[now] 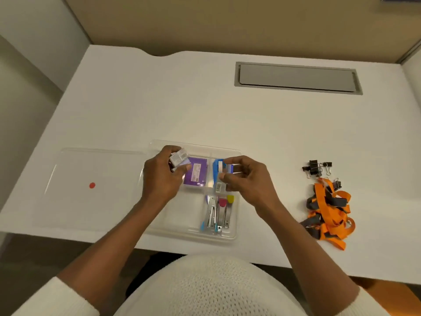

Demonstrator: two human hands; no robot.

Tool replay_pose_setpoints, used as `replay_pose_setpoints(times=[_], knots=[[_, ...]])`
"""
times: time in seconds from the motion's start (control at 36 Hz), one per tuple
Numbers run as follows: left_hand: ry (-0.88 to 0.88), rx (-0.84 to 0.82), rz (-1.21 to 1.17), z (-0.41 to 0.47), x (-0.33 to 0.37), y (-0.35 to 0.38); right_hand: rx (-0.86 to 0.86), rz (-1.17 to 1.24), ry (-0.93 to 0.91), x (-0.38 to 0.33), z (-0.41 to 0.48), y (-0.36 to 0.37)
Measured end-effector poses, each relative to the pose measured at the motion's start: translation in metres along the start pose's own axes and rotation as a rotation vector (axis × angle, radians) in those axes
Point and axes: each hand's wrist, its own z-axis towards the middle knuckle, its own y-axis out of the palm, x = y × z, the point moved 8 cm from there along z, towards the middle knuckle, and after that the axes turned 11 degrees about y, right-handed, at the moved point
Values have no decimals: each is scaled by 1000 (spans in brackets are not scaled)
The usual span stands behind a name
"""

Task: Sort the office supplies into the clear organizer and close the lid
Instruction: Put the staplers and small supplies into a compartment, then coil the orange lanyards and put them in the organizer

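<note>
Hovering over the clear organizer (157, 226), both hands at work above its far compartments. Left hand (160, 179) closed around a small whitish box (178, 157), held just above the organizer's far-left compartment, over a purple packet (197, 173) lying inside. Right hand (247, 179) pinching a small clear pack with a barcode label (220, 182) between thumb and fingertips, above the far-right compartment, where a blue item (216, 166) shows underneath; whether that pack touches the blue item cannot be told. Lying in the organizer's near-right compartment: metal staplers or clippers (216, 215) with blue, pink and yellow ends, side by side. Near-left compartment showing bare plastic. Resting flat on the white desk (159, 106) just left of the organizer: the clear lid (95, 206), open, with a red dot sticker (92, 185). Well to the right of the organizer: a cluster of black binder clips (315, 168), and nearer than those, a tangled pile of orange and grey lanyards (328, 213).
</note>
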Motion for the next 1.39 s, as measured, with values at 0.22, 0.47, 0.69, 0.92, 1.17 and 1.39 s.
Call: replay_pose_setpoints(times=[0.22,0.47,0.69,0.92,1.17,1.39], knots=[[-48,-20,60,-24,-28,-38,-4,-243,25,-9,2,82],[11,-308,143,-64,-30,-9,136,-605,20,17,-18,109],[46,-421,232,-61,-33,-8,213,-703,-4,19,-33,115],[120,-468,231,-53,-13,4,320,-579,15,14,-50,77],[386,-600,171,-41,79,58,607,-392,8,23,-82,-55],[732,-801,257,-55,165,151,924,-519,383,91,-115,-180]])
